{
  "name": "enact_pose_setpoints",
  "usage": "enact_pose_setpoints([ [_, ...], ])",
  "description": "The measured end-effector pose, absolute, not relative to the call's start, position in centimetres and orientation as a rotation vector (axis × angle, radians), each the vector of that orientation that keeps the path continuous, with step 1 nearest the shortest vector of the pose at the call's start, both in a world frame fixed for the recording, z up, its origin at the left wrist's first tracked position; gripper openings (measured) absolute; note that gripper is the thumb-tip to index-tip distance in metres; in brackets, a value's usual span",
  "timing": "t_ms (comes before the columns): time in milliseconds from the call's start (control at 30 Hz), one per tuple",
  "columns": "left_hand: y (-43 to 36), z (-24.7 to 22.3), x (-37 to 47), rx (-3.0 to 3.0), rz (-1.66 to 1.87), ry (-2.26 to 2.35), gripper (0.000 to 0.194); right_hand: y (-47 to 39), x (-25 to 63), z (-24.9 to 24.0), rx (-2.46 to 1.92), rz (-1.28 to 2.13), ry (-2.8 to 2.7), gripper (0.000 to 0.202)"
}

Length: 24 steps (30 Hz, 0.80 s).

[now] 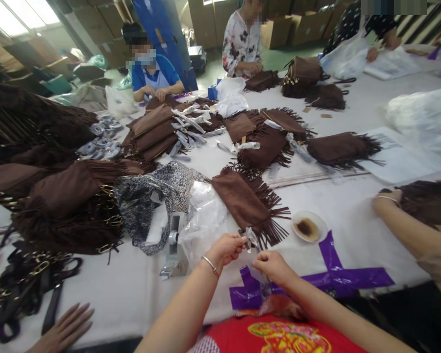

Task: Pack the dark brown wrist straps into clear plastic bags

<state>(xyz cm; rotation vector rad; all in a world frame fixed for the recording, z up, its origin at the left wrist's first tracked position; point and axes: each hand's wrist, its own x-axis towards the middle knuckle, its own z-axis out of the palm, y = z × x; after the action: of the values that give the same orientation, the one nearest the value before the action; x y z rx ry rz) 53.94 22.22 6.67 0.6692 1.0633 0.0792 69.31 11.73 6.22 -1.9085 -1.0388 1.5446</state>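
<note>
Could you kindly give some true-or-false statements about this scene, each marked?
1. The left hand and right hand are close together: true.
2. The left wrist is bare: false; it wears a bangle.
3. A brown fringed pouch lies beyond the hands: true.
4. The pouch stands upright: false; it lies flat.
5. A small white dish sits on the table: true.
6. The dish is left of both hands: false; it is right of them.

Bare forearms converge from the lower edge of the view. The left forearm (185,304) slants up and rightward; the left hand (231,249), its thumb and forefinger pinched, curls its remaining fingers inward. The right forearm (323,305) slants up and leftward; the right hand (275,267) is near, slightly lower, fingers bent, its fingertip closure too indistinct to judge.
</note>
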Motion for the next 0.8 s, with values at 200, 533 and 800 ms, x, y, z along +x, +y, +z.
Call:
enact_pose_setpoints([
  [200, 21.9, 6.0, 53.5, 0.675, 0.086, 1.09, 0.046, 12.3, 68.9, 5.9, -1.891, 1.609, -0.979, 0.025],
  [533, 22.4, 6.3, 53.0, 0.669, 0.096, 1.079, 0.047, 12.4, 68.5, 5.8, -1.967, 1.623, -0.842, 0.023],
  [800, 22.4, 6.5, 53.1, 0.686, 0.096, 1.084, 0.047, 12.8, 68.2, 6.5, -1.934, 1.651, -0.812, 0.023],
])
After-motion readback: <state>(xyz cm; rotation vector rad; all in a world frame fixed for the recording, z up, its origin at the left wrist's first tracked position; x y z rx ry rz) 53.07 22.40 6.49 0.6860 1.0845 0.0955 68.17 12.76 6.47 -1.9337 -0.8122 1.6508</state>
